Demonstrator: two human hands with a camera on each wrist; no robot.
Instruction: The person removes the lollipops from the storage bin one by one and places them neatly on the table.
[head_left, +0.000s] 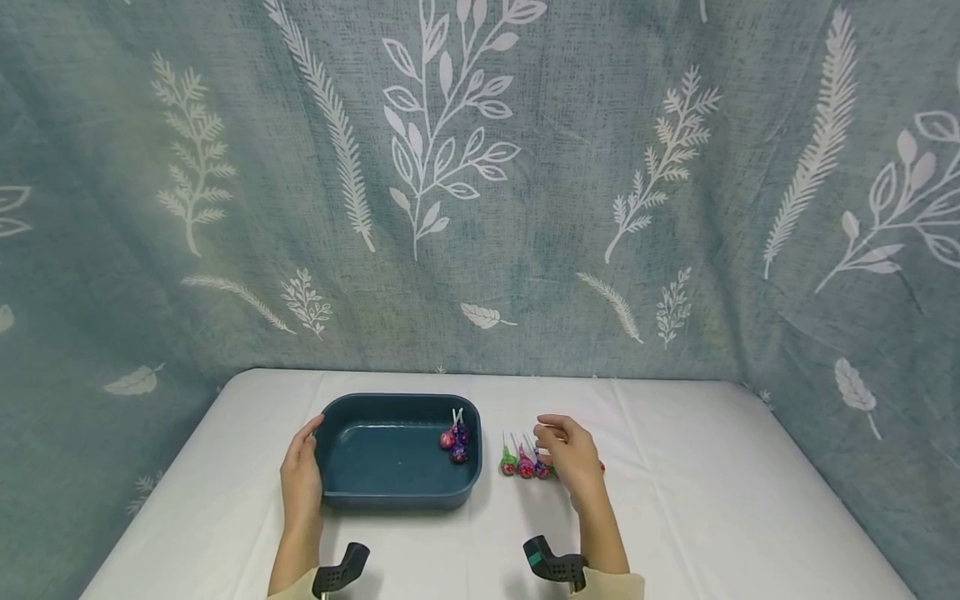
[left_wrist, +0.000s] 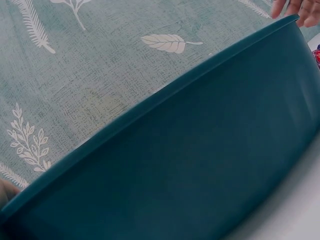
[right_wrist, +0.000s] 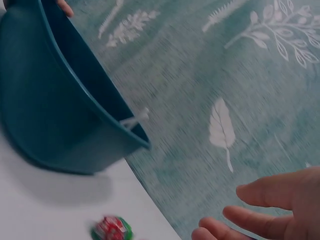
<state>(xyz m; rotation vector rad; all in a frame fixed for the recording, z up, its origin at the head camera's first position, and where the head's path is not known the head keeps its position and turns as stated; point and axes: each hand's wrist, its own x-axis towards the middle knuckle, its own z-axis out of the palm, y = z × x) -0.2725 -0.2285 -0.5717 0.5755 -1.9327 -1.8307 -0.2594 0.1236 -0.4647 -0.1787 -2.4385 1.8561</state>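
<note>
A dark teal rectangular dish (head_left: 390, 502) stands on the table, with my left hand (head_left: 302, 479) holding its left rim. Inside its right end lie a few wrapped lollipops (head_left: 459, 455), red-pink and purple, white sticks pointing up. To the right of the dish is a row of lollipops on the cloth: a green one (head_left: 508, 467), a pink one (head_left: 526, 469) and a purple one (head_left: 542, 470), with others partly covered by my right hand (head_left: 570, 454). That hand hovers over the row. In the right wrist view its thumb and fingers (right_wrist: 265, 192) are apart with nothing visible between them.
A white cloth covers the table (head_left: 697, 500). Behind it hangs a grey-green curtain (head_left: 540, 208) with white leaf prints. Both wrists wear black camera mounts (head_left: 555, 565).
</note>
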